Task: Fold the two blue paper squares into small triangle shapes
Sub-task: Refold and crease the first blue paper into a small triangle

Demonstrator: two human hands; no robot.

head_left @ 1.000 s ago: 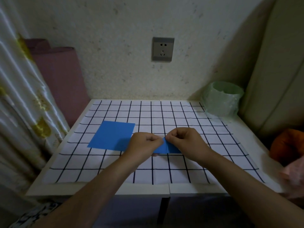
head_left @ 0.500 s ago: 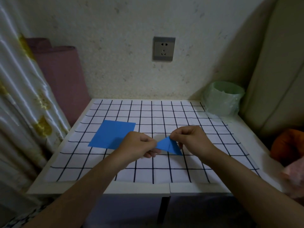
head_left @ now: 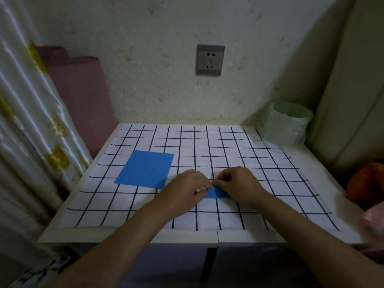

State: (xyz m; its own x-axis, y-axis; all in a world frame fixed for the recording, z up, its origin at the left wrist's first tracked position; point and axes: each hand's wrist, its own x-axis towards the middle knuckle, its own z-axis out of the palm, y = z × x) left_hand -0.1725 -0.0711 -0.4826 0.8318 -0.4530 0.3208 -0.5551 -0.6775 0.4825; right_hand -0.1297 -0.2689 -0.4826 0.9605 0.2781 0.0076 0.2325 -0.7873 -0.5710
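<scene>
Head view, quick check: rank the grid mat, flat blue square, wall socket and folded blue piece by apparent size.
1. grid mat
2. flat blue square
3. wall socket
4. folded blue piece, partly hidden by the left hand and right hand, so its full size is unsure.

The desk is seen through one wide-angle head-worn camera, aimed forward and down from close above its near edge toward the wall.

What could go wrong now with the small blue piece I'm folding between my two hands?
1. The folded blue piece is mostly hidden under the left hand and right hand, so its edges could slip out of line and crease crooked.
2. The left hand sits close to the flat blue square; a sideways move might nudge or crumple it.
</scene>
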